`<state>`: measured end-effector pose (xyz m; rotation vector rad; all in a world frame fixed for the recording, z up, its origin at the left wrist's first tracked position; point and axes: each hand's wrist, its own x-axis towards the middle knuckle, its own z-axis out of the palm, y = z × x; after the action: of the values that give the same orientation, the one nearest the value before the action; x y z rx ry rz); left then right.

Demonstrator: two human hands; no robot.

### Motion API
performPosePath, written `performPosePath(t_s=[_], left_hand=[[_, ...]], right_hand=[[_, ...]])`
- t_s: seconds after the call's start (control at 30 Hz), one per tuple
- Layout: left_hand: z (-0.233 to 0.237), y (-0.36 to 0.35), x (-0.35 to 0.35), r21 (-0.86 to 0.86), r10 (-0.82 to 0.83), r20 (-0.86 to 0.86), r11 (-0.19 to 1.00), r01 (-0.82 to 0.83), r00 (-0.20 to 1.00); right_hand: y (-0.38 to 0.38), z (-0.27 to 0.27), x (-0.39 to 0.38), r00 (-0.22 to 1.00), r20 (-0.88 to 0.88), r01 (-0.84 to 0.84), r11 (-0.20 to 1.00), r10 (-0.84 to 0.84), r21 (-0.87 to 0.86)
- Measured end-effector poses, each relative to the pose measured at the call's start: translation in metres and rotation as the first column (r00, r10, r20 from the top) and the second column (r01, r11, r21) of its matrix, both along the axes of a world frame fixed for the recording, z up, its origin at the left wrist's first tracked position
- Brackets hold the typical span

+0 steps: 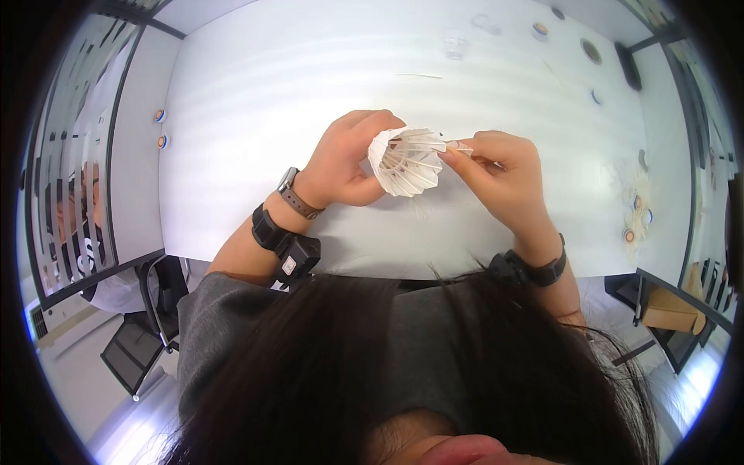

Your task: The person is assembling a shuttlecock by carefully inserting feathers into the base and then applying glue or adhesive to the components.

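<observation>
The left hand (pixel 345 159) is closed around a white shuttlecock (pixel 407 163), with its fingers curled over the narrow end, so the base is hidden. The right hand (pixel 500 174) is closed in a pinch, thumb and forefinger held on a thin feather tip at the shuttlecock's rim. The shuttlecock is held between the two hands just above the middle of a white table (pixel 256 101); its open skirt of overlapping white feathers is turned toward the camera. A watch (pixel 291 190) is worn on the left wrist. A thin stick (pixel 418 75) lies farther back, well apart. Small spools (pixel 632 221) are gathered at the right edge. The near table edge is covered by dark hair (pixel 349 372).
</observation>
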<state>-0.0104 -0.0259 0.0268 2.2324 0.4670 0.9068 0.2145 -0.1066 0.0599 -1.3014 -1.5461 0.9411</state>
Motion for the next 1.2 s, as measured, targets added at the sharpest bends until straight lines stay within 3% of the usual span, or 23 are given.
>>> performPosePath(t_s=[0.07, 0.17, 0.27, 0.53, 0.63, 0.8, 1.2], left_hand=[[0.0, -0.001, 0.002, 0.017, 0.013, 0.012, 1.0, -0.014, 1.0], [-0.002, -0.002, 0.002, 0.008, 0.019, 0.006, 1.0, -0.019, 1.0], [-0.003, -0.002, 0.003, -0.004, 0.018, 0.009, 1.0, -0.018, 1.0], [-0.004, -0.002, 0.003, -0.016, 0.055, -0.022, 0.998, -0.056, 0.998], [-0.005, -0.002, 0.002, -0.051, 0.076, -0.012, 0.996, -0.076, 0.997], [-0.004, -0.004, 0.001, -0.111, 0.097, -0.016, 0.989, -0.099, 0.995], [-0.001, -0.003, 0.005, 0.05, 0.054, -0.048, 0.997, -0.051, 0.997]], right_hand=[[0.001, 0.002, 0.002, 0.999, 0.044, -0.011, 1.0, 0.011, 0.002], [-0.001, 0.004, 0.0, 0.999, -0.031, -0.034, 0.999, 0.034, -0.021], [0.0, 0.005, 0.003, 0.998, -0.057, -0.008, 0.997, 0.013, 0.074], [0.0, 0.017, 0.009, 0.979, 0.204, -0.045, 0.968, -0.006, 0.246], [0.003, 0.009, 0.007, 0.958, 0.286, -0.105, 0.902, -0.022, 0.418], [0.005, 0.012, 0.008, 0.895, 0.443, -0.201, 0.84, -0.052, 0.504], [0.005, 0.006, 0.005, 0.864, 0.488, -0.201, 0.805, -0.122, 0.558]])
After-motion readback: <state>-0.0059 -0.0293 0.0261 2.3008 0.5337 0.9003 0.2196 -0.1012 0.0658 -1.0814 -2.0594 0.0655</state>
